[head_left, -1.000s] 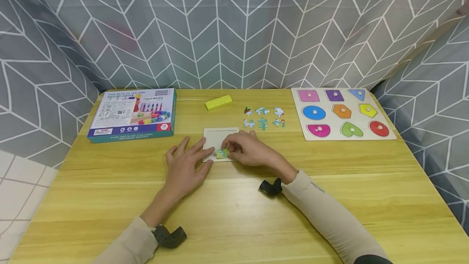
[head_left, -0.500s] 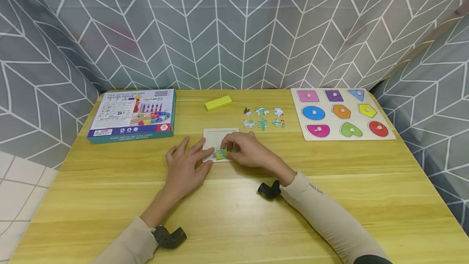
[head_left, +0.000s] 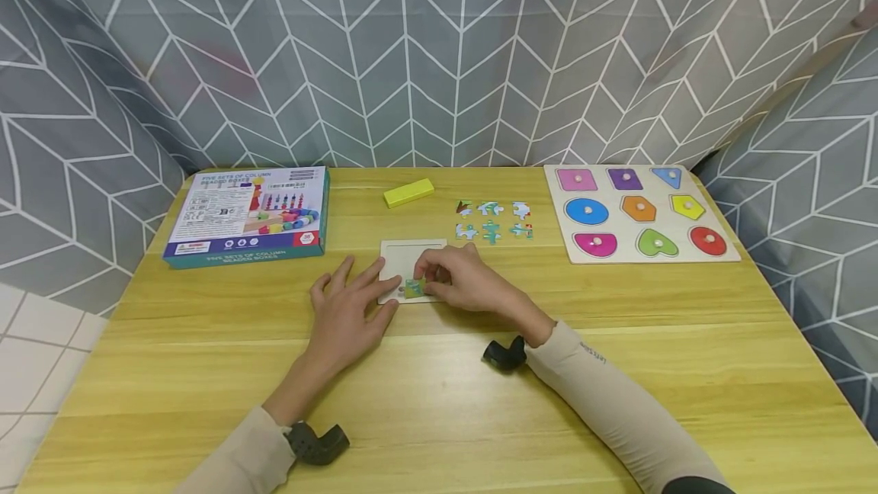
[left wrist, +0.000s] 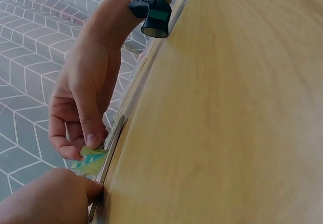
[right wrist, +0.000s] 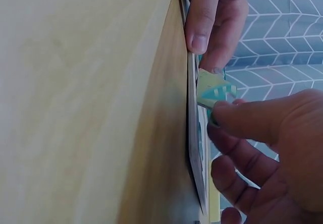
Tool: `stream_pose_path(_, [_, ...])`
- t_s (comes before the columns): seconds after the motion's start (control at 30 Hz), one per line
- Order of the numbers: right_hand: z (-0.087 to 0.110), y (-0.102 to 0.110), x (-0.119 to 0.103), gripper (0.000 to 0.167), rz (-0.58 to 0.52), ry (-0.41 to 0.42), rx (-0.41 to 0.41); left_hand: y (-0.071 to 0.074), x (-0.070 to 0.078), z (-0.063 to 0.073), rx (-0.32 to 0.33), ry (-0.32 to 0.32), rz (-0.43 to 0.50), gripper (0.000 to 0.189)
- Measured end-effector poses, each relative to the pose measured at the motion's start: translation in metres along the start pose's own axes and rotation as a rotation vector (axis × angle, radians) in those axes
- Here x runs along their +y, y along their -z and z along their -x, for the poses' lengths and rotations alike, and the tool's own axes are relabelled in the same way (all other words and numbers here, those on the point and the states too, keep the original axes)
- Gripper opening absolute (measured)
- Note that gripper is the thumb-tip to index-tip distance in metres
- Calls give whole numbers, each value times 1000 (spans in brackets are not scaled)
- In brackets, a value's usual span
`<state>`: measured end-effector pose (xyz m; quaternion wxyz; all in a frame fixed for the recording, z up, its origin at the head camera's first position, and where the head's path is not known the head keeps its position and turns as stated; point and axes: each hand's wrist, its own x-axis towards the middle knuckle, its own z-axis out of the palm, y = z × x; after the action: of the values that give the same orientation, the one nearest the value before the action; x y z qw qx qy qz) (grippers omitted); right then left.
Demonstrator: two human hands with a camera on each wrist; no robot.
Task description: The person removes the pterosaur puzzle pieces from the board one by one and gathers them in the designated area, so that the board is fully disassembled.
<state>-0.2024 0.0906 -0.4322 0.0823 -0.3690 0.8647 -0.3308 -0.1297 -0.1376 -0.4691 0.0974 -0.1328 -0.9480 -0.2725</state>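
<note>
A pale, shallow puzzle tray lies on the wooden table in the head view. My right hand pinches a green and teal jigsaw piece between thumb and fingers, low over the tray's near side. In the right wrist view the jigsaw piece stands tilted above the tray edge. With fingers spread, my left hand rests at the tray's left edge, its fingertips touching the rim. The right hand covers the tray's right part.
Several loose jigsaw pieces lie in two rows behind the tray, near a yellow block. A shape puzzle board with knobbed pieces lies at the back right. A boxed bead set sits at the back left, before a patterned curtain.
The jigsaw piece has turned and tilted slightly in my right fingers, staying over the same part of the tray. My left hand has kept its place.
</note>
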Motion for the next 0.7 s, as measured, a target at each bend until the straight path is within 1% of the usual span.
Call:
stream_pose_path(0.07, [0, 1, 1, 11, -41, -4, -11, 0, 0, 0, -1, 1, 1, 34])
stream_pose_path(0.17, [1, 4, 3, 11, -134, -24, -25, 0, 0, 0, -3, 4, 3, 34])
stream_pose_path(0.27, [2, 10, 6, 11, -212, -34, -9, -1, -1, 0, -5, 6, 1, 34])
stream_pose_path(0.43, [5, 29, 14, 12, -246, -35, 28, -2, -1, 0, -6, 7, 2, 35])
stream_pose_path(0.7, [17, 65, 38, 12, -305, -85, -50, -2, -1, 0, 0, 5, 11, 34])
